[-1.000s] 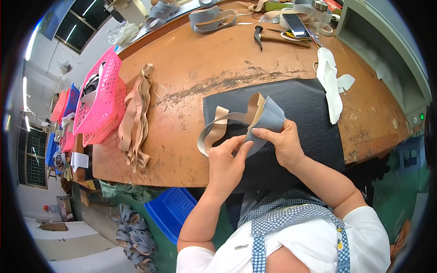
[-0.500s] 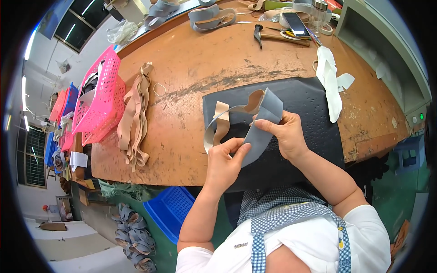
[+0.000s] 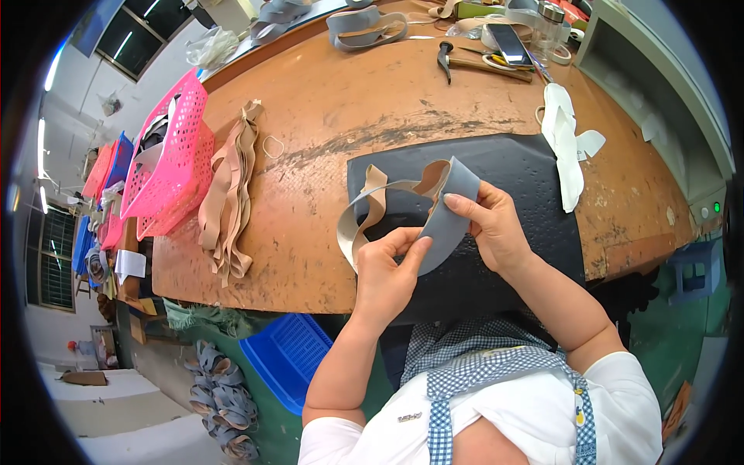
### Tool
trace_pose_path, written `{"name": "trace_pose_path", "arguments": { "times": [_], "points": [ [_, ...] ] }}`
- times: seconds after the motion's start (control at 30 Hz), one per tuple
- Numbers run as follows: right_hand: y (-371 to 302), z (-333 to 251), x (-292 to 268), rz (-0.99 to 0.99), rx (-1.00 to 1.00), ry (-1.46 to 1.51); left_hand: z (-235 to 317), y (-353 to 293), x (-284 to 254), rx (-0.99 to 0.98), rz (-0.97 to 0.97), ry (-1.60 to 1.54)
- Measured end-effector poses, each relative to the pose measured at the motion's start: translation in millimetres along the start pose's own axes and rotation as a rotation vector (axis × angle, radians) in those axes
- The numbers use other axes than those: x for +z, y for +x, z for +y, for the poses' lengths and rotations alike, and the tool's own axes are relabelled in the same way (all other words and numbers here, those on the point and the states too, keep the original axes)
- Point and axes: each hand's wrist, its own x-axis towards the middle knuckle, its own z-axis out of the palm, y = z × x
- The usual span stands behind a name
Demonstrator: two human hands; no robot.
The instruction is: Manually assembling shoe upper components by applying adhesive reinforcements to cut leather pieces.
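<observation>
Both my hands grip a long curved strip, blue-grey on one face and tan on the other, that looks like leather. It bends into a loop above a black mat. My left hand pinches its near lower edge between thumb and fingers. Farther up on the right, my right hand grips it with the thumb on the blue-grey face and the fingers behind. A tan strip end curls over the mat at the loop's left; whether it belongs to the same strip I cannot tell.
To the left lie a stack of tan strips and a pink basket. A hammer, a phone and looped grey strips sit at the back. White pieces lie right. Below stand a blue basket and bundled strips.
The loop's left side has swung slightly left, and its folded top sits a little lower. My right thumb has shifted slightly up and right. Both hands keep hold of the strip.
</observation>
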Motion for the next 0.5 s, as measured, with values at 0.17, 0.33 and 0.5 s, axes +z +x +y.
{"name": "trace_pose_path", "arguments": {
  "times": [0.17,0.33,0.5],
  "points": [
    [0.0,0.5,0.2,0.017,0.008,0.006,-1.7,-0.2,0.4,-0.002,-0.013,-0.053],
    [-0.5,4.4,2.4,0.072,-0.071,-0.030,-3.1,0.3,4.0,0.029,-0.011,-0.111],
    [3.0,-3.6,15.2,0.081,-0.072,-0.017,-6.6,-0.4,3.4,0.021,-0.015,-0.074]
  ]
}}
